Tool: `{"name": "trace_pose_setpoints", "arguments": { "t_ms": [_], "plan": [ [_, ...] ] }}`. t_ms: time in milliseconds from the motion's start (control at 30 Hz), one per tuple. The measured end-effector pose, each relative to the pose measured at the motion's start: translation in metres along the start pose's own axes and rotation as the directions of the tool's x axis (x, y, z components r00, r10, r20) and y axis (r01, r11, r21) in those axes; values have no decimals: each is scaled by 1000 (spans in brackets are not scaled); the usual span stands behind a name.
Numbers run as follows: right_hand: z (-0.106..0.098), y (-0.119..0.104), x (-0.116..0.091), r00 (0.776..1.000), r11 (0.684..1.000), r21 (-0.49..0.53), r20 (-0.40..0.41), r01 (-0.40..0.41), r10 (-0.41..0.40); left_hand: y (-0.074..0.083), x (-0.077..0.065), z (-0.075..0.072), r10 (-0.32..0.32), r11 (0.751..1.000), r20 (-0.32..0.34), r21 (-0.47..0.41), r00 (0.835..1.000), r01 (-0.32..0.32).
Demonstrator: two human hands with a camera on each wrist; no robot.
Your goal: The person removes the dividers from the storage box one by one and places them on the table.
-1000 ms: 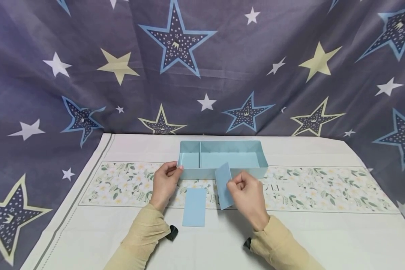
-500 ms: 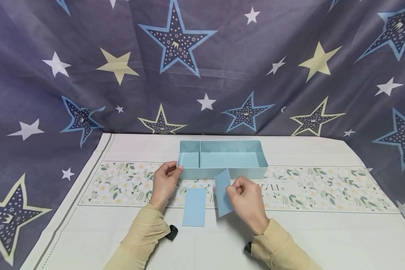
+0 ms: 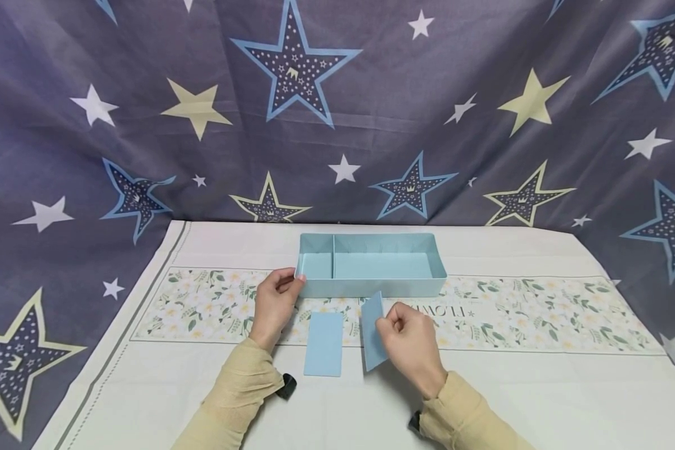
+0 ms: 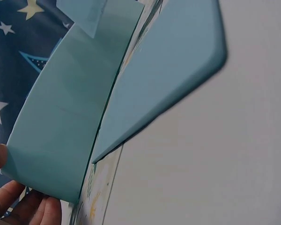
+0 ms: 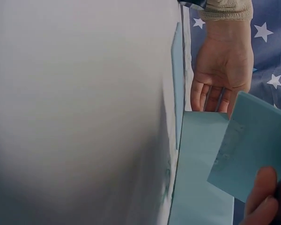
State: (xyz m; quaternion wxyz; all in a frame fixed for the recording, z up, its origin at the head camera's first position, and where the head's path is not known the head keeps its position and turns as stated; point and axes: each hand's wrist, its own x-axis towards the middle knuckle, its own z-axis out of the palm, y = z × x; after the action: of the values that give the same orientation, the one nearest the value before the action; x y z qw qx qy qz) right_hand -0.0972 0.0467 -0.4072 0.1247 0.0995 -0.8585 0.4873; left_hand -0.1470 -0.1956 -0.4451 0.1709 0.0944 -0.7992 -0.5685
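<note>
- head view has two bare hands working around an open-topped blue box (image 3: 371,288) sitting toward the far side of a white tabletop (image 3: 596,400)
- left hand (image 3: 274,306) is at the box's near left corner, thumb on the front wall and the other fingers (image 4: 30,208) curled around the end, so yeah, it's gripping the box
- right hand (image 3: 412,344) is pinching a small blue panel (image 3: 373,334) between thumb and curled fingers, holding it up on edge and tilted, in front of the box's near wall
- right wrist view shows patchy marks on the face of that panel
- second blue panel (image 3: 323,344) is lying flat between the two hands, near side partly past the floral strip (image 3: 185,303) and onto plain white
- box has one divider (image 3: 333,257) standing inside, making a small compartment on the left and a much longer one on the right
- floral strip runs sideways under the near part of the box, with upside-down lettering (image 3: 458,311) partly hidden by the right hand
- both arms are in tan sleeves (image 3: 236,387), with a bit of black strap (image 3: 285,386) showing near each wrist
- dark star-print cloth (image 3: 394,125) hangs behind it all
</note>
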Motion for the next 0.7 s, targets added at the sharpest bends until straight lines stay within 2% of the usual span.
{"name": "trace_pose_setpoints", "arguments": {
  "t_ms": [433, 700],
  "plan": [
    [3, 3, -2, 1000, 1000, -9, 24, 3, -3, 11, -4, -4, -46, 999, 22, -13, 999, 46],
    [3, 4, -3, 997, 999, -35, 76, -12, 15, 13, -3, -4, -48, 999, 25, -16, 999, 49]
  ]
}}
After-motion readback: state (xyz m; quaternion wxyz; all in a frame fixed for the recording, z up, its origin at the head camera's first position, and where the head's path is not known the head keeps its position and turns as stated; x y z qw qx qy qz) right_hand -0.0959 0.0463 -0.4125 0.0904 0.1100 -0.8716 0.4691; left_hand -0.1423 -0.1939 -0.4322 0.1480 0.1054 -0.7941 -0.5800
